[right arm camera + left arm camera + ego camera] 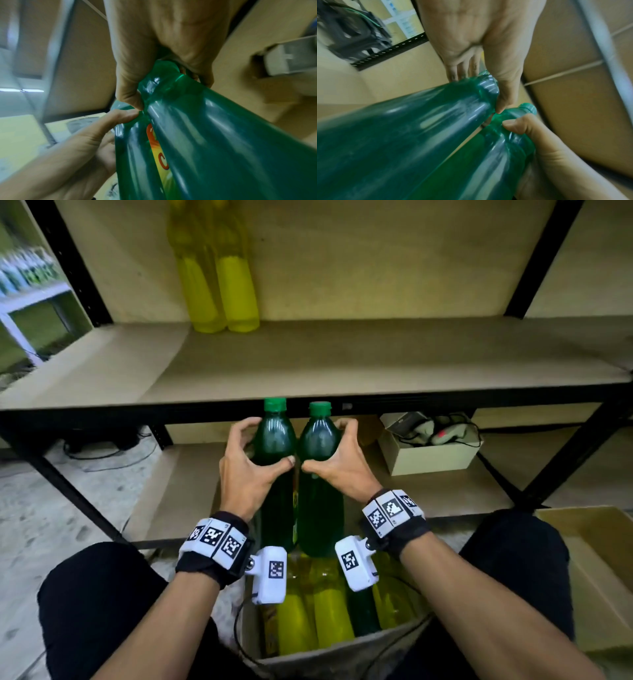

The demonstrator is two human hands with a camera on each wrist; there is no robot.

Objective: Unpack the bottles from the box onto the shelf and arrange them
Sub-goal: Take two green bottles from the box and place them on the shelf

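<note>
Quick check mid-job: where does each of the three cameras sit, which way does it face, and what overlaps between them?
Head: on the head, facing down and forward at the shelf, box, both forearms and knees.
Left wrist: along the left hand to its green bottle; right thumb intrudes.
Right wrist: along the right hand to its green bottle; left hand intrudes.
Shared: all views show both green bottles, gripped side by side.
</note>
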